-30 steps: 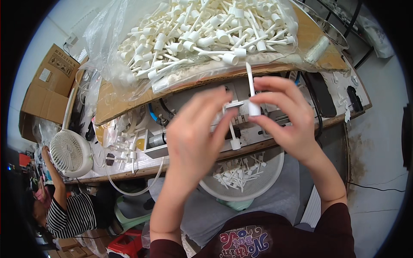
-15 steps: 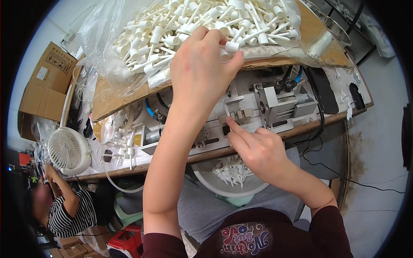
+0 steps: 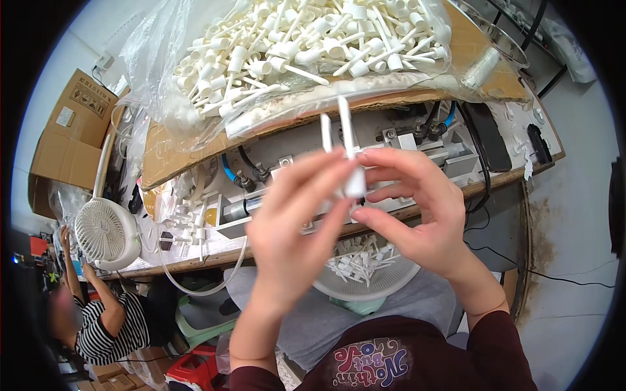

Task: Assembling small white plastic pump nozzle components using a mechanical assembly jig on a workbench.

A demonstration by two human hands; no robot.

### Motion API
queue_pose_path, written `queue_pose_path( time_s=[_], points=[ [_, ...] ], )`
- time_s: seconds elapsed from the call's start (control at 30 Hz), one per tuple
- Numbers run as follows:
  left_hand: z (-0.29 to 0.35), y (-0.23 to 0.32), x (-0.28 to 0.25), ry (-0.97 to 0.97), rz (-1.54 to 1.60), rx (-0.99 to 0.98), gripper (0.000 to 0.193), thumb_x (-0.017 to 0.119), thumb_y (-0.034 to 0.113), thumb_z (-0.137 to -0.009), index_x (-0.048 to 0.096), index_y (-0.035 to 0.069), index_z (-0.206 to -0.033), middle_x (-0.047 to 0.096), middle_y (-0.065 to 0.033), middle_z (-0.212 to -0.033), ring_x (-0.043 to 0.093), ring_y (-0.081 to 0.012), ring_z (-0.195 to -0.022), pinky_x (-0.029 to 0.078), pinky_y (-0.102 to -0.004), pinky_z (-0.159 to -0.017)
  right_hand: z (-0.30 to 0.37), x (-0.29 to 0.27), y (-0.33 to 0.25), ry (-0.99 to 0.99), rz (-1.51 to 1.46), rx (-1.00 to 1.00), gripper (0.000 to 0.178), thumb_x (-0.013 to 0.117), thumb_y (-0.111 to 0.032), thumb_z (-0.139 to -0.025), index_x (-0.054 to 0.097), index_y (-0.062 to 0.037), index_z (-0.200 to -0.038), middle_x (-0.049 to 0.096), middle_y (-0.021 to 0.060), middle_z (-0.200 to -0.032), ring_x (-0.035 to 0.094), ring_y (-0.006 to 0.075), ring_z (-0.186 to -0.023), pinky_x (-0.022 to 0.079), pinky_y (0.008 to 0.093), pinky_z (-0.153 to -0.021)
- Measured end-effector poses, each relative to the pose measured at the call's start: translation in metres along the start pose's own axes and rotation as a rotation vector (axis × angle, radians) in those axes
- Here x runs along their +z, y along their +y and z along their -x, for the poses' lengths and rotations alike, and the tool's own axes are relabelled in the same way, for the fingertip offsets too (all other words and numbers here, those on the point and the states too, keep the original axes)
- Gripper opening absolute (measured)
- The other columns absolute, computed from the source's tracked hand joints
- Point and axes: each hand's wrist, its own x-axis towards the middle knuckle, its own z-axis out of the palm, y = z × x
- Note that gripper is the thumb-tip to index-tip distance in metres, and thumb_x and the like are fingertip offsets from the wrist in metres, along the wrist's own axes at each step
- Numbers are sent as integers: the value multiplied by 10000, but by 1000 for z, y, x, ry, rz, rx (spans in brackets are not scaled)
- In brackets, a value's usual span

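My left hand (image 3: 293, 221), partly smeared by motion, is closed on white stemmed caps in front of the pile. Two thin white stems point away from me above its fingers. One white cap (image 3: 355, 184) shows between both hands, its stem upward in the picture. My right hand (image 3: 420, 208) curves around that cap from the right, fingertips against it. Below the hands lies a metal clamping fixture (image 3: 407, 143) with cylinders at both ends; my hands hide its middle. Beyond them, a large pile of white stemmed caps (image 3: 306, 49) lies in clear plastic on cardboard.
A grey basket (image 3: 407, 277) of white pieces rests by my lap under the table edge. To the left stand a white fan (image 3: 107, 233), loose white parts (image 3: 189, 225) and a cardboard box (image 3: 72, 130). A striped-shirted person (image 3: 111, 326) sits at lower left. A black phone-like slab (image 3: 489, 143) lies right.
My left hand has come back from the pile toward me, bringing stemmed caps. My right hand has lifted from the fixture, stopped pointing and met the left hand.
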Motion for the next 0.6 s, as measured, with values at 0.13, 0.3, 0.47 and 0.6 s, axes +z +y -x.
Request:
queue_pose_path(
  time_s=[0.13,0.3,0.47,0.6],
  points=[
    [33,9,8,-64,28,-7,395,719,-90,-796,709,-16,-1184,679,-166,-1229,694,-278,-1032,556,-348,-878,7,-7,6,-74,-94,23,382,806,9,-775,714,-14,-1145,694,105,-1071,691,163,-895,613,275,-725],
    [46,6,3,-100,9,-87,362,735,-85,-805,725,-10,-1159,688,-175,-1246,695,-269,-1093,551,-330,-924,28,-12,13,-101,-81,175,317,784,19,-811,711,13,-1119,665,100,-1027,694,135,-882,608,240,-685],
    [46,7,5,-52,-53,-121,381,756,-75,-767,732,7,-1138,670,-167,-1282,686,-255,-1106,554,-336,-921,40,-13,20,-83,-98,261,274,756,51,-834,671,56,-1093,610,103,-1065,699,144,-911,625,246,-727],
    [55,-1,22,-105,-23,-128,368,732,-72,-773,704,-32,-1138,608,-190,-1345,700,-257,-993,569,-352,-805,40,-14,20,42,-107,222,276,765,40,-831,681,40,-1093,601,105,-1083,694,145,-936,637,257,-726]
  ],
)
